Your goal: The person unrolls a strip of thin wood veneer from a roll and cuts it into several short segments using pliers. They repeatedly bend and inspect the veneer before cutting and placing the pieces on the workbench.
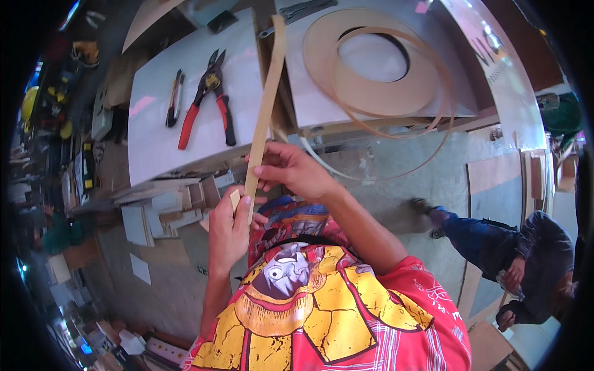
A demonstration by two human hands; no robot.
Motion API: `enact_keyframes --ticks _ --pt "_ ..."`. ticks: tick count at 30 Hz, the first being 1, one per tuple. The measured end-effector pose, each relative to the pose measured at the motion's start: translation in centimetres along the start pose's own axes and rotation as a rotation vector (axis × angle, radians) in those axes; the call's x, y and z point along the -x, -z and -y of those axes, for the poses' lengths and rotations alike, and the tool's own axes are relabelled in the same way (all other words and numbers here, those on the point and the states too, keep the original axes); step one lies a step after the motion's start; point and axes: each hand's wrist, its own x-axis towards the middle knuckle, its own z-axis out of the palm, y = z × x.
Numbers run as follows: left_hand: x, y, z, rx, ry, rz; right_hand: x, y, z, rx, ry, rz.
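Observation:
A long, thin strip of wood-coloured edge banding point(267, 99) rises upright in front of me, its upper end slightly bent. My left hand point(226, 232) pinches it near the lower end, and a short pale piece point(235, 199) shows between thumb and fingers. Just above, my right hand point(297, 173) is closed on the same strip, thumb over its face. Beyond the hands, red-and-black-handled tin snips point(211, 93) lie on a white panel point(148, 142), with a slim cutter-like tool point(175, 99) to their left. A roll of edge banding point(322, 55) lies flat at the right, its loose loops hanging over the edge.
A dark gap separates the two white work surfaces. A wrench point(303, 8) lies at the far edge. Board offcuts point(164, 210) are stacked below at the left. Another person point(495, 247) in dark clothes is at the right, near leaning panels point(498, 179).

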Motion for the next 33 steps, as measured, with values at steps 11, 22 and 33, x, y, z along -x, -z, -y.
enact_keyframes --ticks 11,22,33 --pt "-2.1 1.1 6.5 0.086 -0.014 0.053 0.6 -0.6 -2.8 0.462 0.274 0.029" --pt "-1.5 3.1 3.6 0.68 0.122 0.199 -0.5 -4.1 -1.2 0.602 0.308 -0.147" --pt "-1.0 9.1 0.6 0.808 0.38 0.428 -4.1 -5.2 2.1 0.141 0.134 -0.089"
